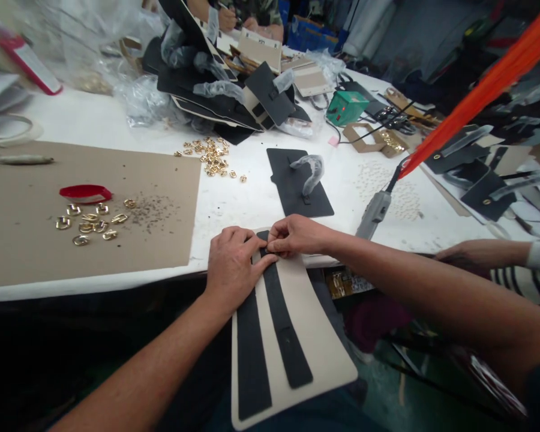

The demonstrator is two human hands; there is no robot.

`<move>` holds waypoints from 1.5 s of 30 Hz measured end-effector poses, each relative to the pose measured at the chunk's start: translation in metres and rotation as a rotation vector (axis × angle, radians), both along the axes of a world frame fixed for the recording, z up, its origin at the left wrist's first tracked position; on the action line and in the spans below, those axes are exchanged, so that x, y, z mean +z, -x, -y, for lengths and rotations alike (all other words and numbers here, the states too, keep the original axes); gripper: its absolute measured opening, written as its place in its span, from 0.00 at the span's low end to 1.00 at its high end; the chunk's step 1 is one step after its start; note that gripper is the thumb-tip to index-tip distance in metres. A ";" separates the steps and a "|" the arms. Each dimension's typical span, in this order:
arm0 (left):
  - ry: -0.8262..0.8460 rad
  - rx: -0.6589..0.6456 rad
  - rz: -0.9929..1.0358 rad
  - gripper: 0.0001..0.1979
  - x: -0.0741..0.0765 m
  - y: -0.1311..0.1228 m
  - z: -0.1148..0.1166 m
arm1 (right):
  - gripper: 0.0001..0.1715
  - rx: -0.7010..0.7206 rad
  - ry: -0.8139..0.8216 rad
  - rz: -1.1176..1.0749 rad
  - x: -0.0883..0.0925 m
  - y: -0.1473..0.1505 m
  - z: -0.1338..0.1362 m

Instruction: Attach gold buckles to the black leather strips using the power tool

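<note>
A beige panel [324, 336] with two black strips leans against the front edge of the table, its lower end over my lap. My left hand [234, 264] grips its upper left edge, with thumb and index finger at the top of the longer-reaching black strip [281, 312]. Beside it, my right hand [297, 235] pinches at that same strip end. Whatever is between its fingertips is too small and hidden to make out. The other black strip [252, 354] runs down the panel's left side, partly under my left hand.
Gold buckles [87, 227] and a red tray [85, 193] lie on brown card [162, 246] at left. Behind are loose gold fittings [213, 157] and a black panel with a wrapped handle [292, 189]. A grey tool [374, 213] hangs from an orange coil at right. Co-workers' hands show.
</note>
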State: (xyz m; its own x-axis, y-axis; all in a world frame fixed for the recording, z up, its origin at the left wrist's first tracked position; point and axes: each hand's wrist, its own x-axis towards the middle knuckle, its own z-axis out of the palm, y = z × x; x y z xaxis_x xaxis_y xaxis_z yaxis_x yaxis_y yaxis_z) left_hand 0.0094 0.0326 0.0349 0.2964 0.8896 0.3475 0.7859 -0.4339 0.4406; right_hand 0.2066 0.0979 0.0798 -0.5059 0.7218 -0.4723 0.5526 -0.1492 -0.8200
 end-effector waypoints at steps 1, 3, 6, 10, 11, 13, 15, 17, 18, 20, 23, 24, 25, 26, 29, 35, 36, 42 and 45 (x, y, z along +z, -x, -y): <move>-0.002 -0.001 -0.013 0.14 0.001 0.000 0.000 | 0.04 -0.005 -0.026 -0.006 0.001 0.000 0.003; -0.002 -0.002 -0.036 0.14 0.004 -0.001 0.000 | 0.05 -0.048 -0.125 -0.010 0.008 -0.002 0.014; 0.007 0.002 -0.050 0.14 0.008 -0.001 0.000 | 0.09 -0.292 -0.396 -0.043 0.021 -0.016 0.045; 0.012 0.000 -0.041 0.13 0.007 0.000 -0.001 | 0.16 -0.943 -0.841 -0.072 0.016 -0.068 0.092; 0.008 -0.004 -0.040 0.12 0.006 0.000 -0.002 | 0.19 -1.086 -0.916 -0.059 0.010 -0.084 0.099; -0.007 -0.010 -0.047 0.12 0.004 0.001 -0.004 | 0.29 -1.264 -0.925 -0.037 -0.005 -0.112 0.102; -0.023 -0.006 -0.062 0.12 0.003 0.001 -0.007 | 0.37 -1.297 -0.803 -0.034 -0.017 -0.131 0.094; -0.032 -0.006 -0.073 0.12 0.003 0.002 -0.008 | 0.39 -1.239 -0.675 -0.035 -0.025 -0.138 0.082; -0.035 -0.008 -0.072 0.12 0.003 0.002 -0.008 | 0.37 -1.203 -0.631 -0.039 -0.027 -0.139 0.077; -0.036 -0.009 -0.064 0.12 0.003 0.002 -0.006 | 0.33 -1.146 -0.552 -0.061 -0.028 -0.135 0.068; -0.016 -0.002 -0.035 0.13 0.002 0.002 -0.002 | 0.33 -1.105 -0.468 -0.129 -0.024 -0.119 0.066; -0.010 0.000 -0.026 0.13 0.002 0.001 -0.002 | 0.33 -1.094 -0.462 -0.189 -0.020 -0.111 0.067; -0.006 0.002 -0.018 0.13 0.001 0.001 -0.001 | 0.32 -1.079 -0.465 -0.275 -0.015 -0.101 0.069; -0.004 0.002 -0.011 0.13 0.000 0.001 -0.001 | 0.31 -1.056 -0.472 -0.381 -0.008 -0.091 0.070; -0.004 0.006 -0.008 0.14 0.000 0.001 -0.002 | 0.26 -0.941 -0.460 -0.712 0.016 -0.050 0.071; -0.002 0.000 -0.021 0.15 0.002 0.001 -0.001 | 0.14 -0.789 -0.482 -0.924 0.034 0.029 0.054; -0.004 0.000 -0.016 0.16 0.002 0.001 -0.001 | 0.14 -0.759 -0.506 -0.931 0.032 0.036 0.051; -0.004 0.008 0.017 0.15 0.000 0.001 -0.001 | 0.16 -0.662 -0.595 -0.913 0.018 0.052 0.045; 0.005 0.007 0.029 0.14 0.000 0.001 -0.001 | 0.17 -0.653 -0.611 -0.874 0.016 0.054 0.043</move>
